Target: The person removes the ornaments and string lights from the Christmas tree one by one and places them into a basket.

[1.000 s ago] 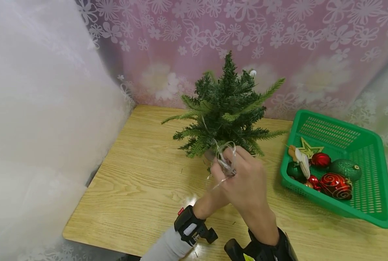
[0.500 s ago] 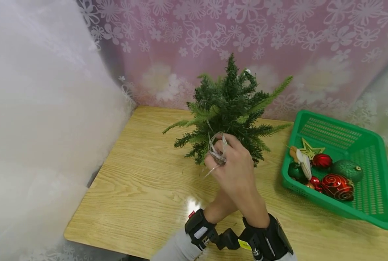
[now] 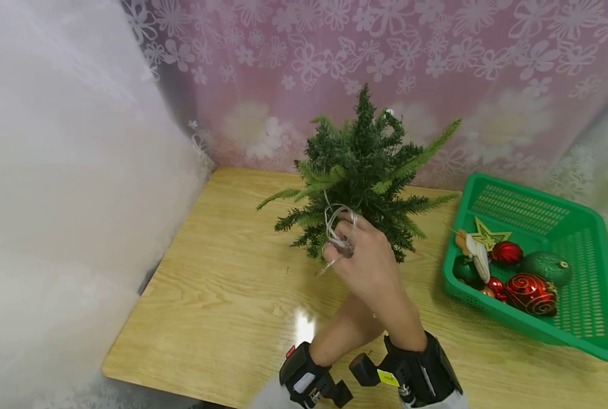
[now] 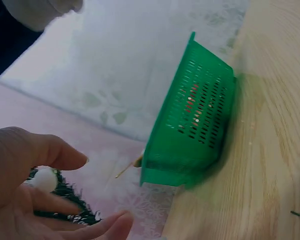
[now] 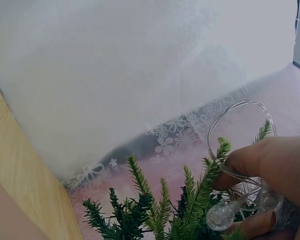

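Observation:
My right hand (image 3: 367,255) grips a bundled string of lights (image 3: 342,241) with clear wire at the front of the small green artificial Christmas tree (image 3: 365,153). In the right wrist view, loops of wire and a clear round bulb (image 5: 220,217) stick out from between thumb and fingers, beside the green branches (image 5: 155,210). My left forearm crosses under the right one, and the left hand is hidden in the head view. The left wrist view shows that left hand (image 4: 40,165) with thumb and fingers apart, a white ball (image 4: 44,180) and dark green needles behind it.
A green plastic basket (image 3: 518,326) at the right holds red and green baubles, a gold star (image 3: 487,234) and a figure-like ornament (image 3: 474,255). Another white ball (image 3: 389,112) shows near the treetop. A pink floral curtain (image 3: 283,74) hangs behind the wooden table (image 3: 196,307).
Both hands have moved forward toward the tree, the right one also a little left with the string lights. The tree has shifted slightly right. Over the last half second little has moved.

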